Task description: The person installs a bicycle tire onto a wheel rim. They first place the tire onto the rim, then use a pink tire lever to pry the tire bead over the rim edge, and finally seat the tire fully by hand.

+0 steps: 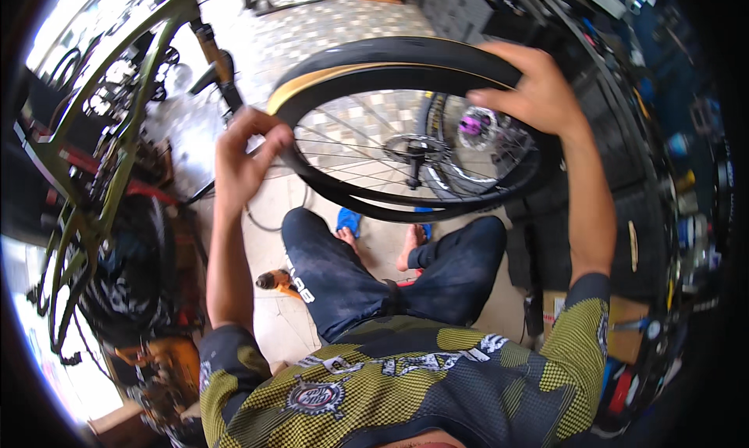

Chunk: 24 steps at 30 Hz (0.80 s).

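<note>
A bicycle wheel is held up in front of me, tilted, with its spokes and hub (416, 150) at the middle. Around its black rim (351, 80) sits a black tire (390, 50) with a tan sidewall, which stands apart from the rim along the far left. My left hand (246, 155) is closed on the wheel's left edge, thumb and fingers pinched at the tire. At the far right my right hand (538, 93) wraps over the tire, thumb on the inner side. The fingertips of the right hand are hidden behind the tire.
A green bicycle frame (100, 225) stands at the left. Behind the held wheel is another wheel with a purple hub (472, 126). An orange-and-black tool (279, 282) lies by my left leg. Dark cabinets (581, 198) and a cardboard box (624, 343) line the right.
</note>
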### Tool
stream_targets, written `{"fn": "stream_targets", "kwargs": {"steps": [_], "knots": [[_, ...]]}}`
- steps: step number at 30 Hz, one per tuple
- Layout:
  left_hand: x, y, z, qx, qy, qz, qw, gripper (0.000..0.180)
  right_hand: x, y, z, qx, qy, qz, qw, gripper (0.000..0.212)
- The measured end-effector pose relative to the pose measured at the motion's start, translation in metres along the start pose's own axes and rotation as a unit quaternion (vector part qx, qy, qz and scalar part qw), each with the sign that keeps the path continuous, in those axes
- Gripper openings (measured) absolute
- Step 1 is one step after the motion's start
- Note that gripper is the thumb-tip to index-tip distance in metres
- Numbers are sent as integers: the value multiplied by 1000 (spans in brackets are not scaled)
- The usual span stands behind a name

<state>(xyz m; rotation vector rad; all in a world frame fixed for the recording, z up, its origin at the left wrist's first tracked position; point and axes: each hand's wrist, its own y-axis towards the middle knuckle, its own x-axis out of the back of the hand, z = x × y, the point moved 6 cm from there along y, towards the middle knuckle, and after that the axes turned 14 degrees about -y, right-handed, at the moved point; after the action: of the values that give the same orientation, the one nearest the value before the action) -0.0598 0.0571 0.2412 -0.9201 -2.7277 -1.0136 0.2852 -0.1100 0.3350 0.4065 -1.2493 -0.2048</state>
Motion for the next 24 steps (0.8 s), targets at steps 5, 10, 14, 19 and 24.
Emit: {"fn": "stream_targets", "kwargs": {"steps": [5,10,14,19,24], "knots": [[-189,-4,-44,26,-134,117,984,62,-16,51,27,-3,-124,11,992,66],[-259,46,-50,-50,-226,6,973,72,-20,76,62,-44,-194,54,978,71],[-269,84,-15,58,-444,46,893,27,-20,95,83,-35,-192,55,979,72],[-230,86,-21,138,-453,85,877,29,5,97,69,5,-66,87,994,84],[-203,66,-7,74,-504,11,860,56,-11,55,32,0,280,215,936,71]]}}
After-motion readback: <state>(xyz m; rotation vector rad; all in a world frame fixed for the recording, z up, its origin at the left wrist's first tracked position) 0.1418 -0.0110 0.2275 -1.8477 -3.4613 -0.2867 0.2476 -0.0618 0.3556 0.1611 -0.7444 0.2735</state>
